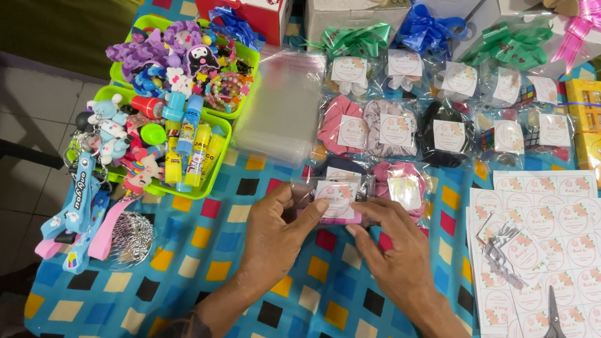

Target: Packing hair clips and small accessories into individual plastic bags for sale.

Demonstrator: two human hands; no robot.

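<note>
My left hand and my right hand together hold a small clear packet with a round pale sticker on its front and something pink and dark inside. Thumbs and fingertips of both hands press on the packet's lower edge and sides, just above the checked blue tablecloth. Right behind it lie other sealed packets holding fabric scrunchies, each with the same sticker.
A stack of empty clear bags lies behind my left hand. Two green trays of toys and glue sticks stand at left, with lanyards beside them. A sticker sheet and black scissors lie at right. Gift boxes with ribbon bows line the back.
</note>
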